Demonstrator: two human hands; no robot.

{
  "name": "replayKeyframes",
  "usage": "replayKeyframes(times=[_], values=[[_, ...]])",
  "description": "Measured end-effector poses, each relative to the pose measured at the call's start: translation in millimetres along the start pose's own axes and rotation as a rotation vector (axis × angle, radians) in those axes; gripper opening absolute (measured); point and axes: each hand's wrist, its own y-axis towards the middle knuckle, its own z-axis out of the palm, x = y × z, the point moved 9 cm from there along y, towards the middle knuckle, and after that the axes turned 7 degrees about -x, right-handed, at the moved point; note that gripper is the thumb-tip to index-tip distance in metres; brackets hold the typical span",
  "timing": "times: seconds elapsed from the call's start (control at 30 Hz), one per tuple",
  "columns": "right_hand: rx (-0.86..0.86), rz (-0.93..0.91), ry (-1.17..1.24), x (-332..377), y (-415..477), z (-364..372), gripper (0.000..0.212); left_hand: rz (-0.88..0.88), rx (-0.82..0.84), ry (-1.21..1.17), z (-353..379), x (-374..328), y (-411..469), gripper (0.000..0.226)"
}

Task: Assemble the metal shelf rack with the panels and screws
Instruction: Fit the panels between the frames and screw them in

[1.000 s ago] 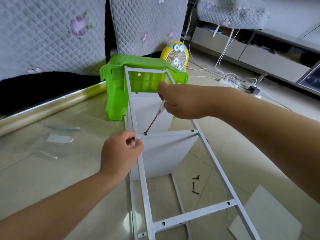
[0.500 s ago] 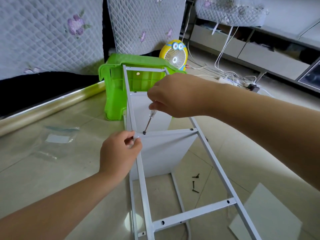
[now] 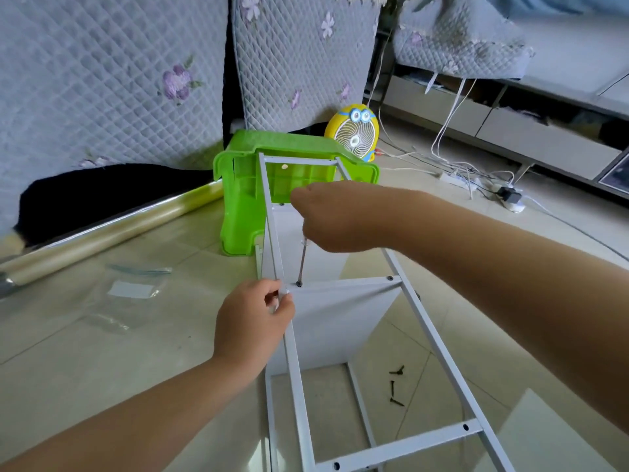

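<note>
Centre frame: right hand (image 3: 335, 221) grasps screwdriver (image 3: 302, 264), shaft near upright, tip apparently seated in screw (image 3: 299, 284); left hand (image 3: 253, 321) pinches rack rail (image 3: 289, 335) just beside.

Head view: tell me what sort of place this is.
Probably a home living room: quilted covers over upright cushions, a low cabinet along the wall, and a small fan on the tiled floor.
</note>
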Motion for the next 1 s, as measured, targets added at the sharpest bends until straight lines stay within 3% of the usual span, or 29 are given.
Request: replayKeyframes(times=[0.3, 0.5, 0.67, 0.83, 0.9, 1.0], values=[[0.046, -0.115, -0.224, -4, -3, -10, 0.032, -0.017, 0.056, -0.004, -3, -2, 8, 0.012], [-0.013, 0.0, -0.22, -2, -2, -11, 0.047, -0.036, 0.021, -0.019, -4, -1, 5, 0.013], [-0.137, 0.135, -0.05, 3, 8, -7, 0.031, -0.045, -0.002, -0.033, -4, 2, 4, 0.012], [-0.039, 0.124, 0.149, -9, 3, 1, 0.015, -0.047, 0.013, -0.029, -2, 3, 2, 0.014], [-0.005, 0.102, 0.193, -15, -1, 6, 0.021, -0.045, 0.021, -0.03, -3, 4, 2, 0.015], [0.003, 0.074, 0.235, -22, -8, 8, 0.006, -0.063, 0.029, -0.034, -2, 4, 5, 0.012]])
